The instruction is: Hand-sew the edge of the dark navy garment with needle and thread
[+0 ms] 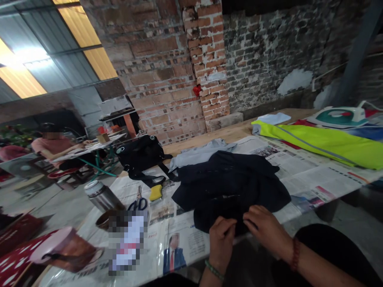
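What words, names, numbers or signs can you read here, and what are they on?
There are none I can read.
Newspaper sheets: headlines and small print, too blurred.
White object near the scissors: any writing is pixelated over.
Iron: no readable label.
Dark cloth: no writing shows.

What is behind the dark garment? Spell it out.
Behind the dark garment, a light grey cloth shows in part, with the brick wall farther back. Whatever the dark garment covers cannot be seen.
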### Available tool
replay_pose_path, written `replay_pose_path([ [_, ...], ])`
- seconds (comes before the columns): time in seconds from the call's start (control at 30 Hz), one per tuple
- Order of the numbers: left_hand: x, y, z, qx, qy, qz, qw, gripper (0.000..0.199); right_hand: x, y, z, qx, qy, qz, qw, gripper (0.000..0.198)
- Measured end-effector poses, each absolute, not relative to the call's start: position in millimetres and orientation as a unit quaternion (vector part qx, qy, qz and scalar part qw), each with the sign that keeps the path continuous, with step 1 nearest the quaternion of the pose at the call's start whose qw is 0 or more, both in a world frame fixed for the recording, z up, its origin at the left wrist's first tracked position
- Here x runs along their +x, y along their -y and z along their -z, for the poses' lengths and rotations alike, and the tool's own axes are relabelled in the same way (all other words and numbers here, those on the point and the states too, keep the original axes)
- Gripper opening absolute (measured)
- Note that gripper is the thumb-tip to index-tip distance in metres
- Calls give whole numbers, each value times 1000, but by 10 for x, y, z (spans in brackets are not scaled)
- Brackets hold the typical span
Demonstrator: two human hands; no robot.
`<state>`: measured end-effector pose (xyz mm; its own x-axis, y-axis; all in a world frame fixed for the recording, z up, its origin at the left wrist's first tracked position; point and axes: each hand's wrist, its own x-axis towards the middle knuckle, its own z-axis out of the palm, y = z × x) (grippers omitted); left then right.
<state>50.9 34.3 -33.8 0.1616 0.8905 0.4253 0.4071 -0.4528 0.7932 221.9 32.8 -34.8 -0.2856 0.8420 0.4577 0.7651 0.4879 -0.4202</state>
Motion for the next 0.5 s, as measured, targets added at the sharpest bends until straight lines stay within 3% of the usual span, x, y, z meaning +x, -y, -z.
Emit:
replay_pose_path([
  [0.5, 513, -340, 337, 723, -443, -467, 251, 22, 2382, -265, 318, -500, 782, -114, 354, 17],
])
